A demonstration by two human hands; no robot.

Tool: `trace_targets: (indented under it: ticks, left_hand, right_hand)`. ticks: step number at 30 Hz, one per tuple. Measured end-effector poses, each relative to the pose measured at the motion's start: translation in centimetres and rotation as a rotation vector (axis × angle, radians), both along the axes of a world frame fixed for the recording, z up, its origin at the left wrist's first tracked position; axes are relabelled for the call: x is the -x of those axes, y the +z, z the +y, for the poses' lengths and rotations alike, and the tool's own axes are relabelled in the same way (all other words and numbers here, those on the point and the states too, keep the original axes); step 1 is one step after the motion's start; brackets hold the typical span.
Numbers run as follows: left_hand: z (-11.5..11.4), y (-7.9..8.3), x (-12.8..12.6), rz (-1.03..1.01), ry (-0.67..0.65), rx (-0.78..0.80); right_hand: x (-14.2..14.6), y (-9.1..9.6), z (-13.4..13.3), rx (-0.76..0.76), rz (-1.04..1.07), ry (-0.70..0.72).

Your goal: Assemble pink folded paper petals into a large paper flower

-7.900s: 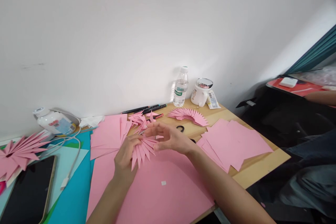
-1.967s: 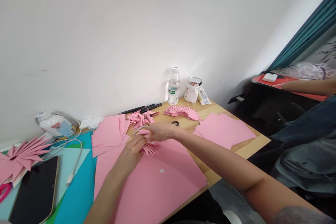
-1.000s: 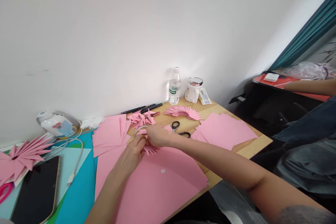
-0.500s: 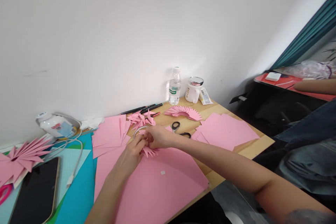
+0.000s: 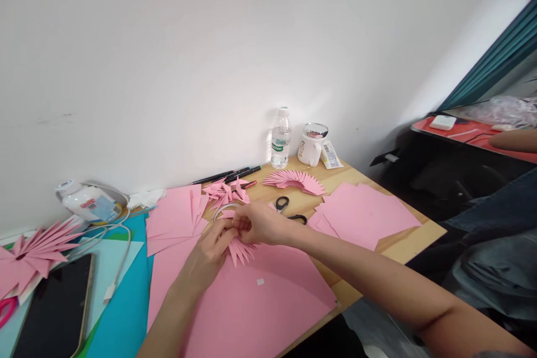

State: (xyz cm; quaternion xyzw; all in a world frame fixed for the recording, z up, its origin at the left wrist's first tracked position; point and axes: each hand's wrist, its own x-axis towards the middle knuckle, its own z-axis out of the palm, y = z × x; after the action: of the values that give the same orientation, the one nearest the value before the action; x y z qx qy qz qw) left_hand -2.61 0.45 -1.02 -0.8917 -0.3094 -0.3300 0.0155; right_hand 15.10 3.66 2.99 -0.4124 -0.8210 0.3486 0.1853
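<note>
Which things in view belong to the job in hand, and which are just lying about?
Likely the job's:
folded fan, held in the left hand, right hand at it
other folded pieces
pink sheets
scissors

Apparently lying about:
water bottle
mug
phone
white bottle

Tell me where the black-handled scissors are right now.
In the head view, the scissors lie right of centre on the wooden table, just beyond the right hand, below the pleated pink arc.

The green label (image 5: pixel 277 147) on the clear bottle (image 5: pixel 284 135) ends in "bon"; the white mug's (image 5: pixel 309 151) lettering is unclear.
</note>
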Motion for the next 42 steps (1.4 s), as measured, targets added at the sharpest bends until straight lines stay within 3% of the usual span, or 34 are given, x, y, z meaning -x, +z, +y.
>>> trace_targets:
  ticks: [4, 10, 23, 28, 37, 42]
  left_hand:
    - [-0.2, 0.2, 0.0, -0.007, -0.047, 0.047]
    - [-0.1, 0.4, -0.2, -0.058, -0.071, 0.045]
    - [-0.1, 0.1, -0.1, -0.07, -0.076, 0.064]
    - [-0.1, 0.0, 0.0, -0.047, -0.027, 0.105]
    - [-0.2, 0.1, -0.1, -0.043, -0.089, 0.084]
    - [-0.2, 0.3, -0.2, -0.058, -0.091, 0.042]
  right_hand:
    - [-1.0, 0.7, -0.3, 0.066, 0.028, 0.055]
    - [-1.7, 0.3, -0.5, -0.112, 0.049, 0.157]
    - [-1.2, 0.3, -0.5, -0.272, -0.046, 0.196]
    - [-1.2, 0.4, -0.5, -0.279, -0.032, 0.216]
    - [-1.3, 0.5, -0.5, -0.294, -0.058, 0.216]
    - [-1.2, 1.4, -0.7, -0.232, -0.101, 0.203]
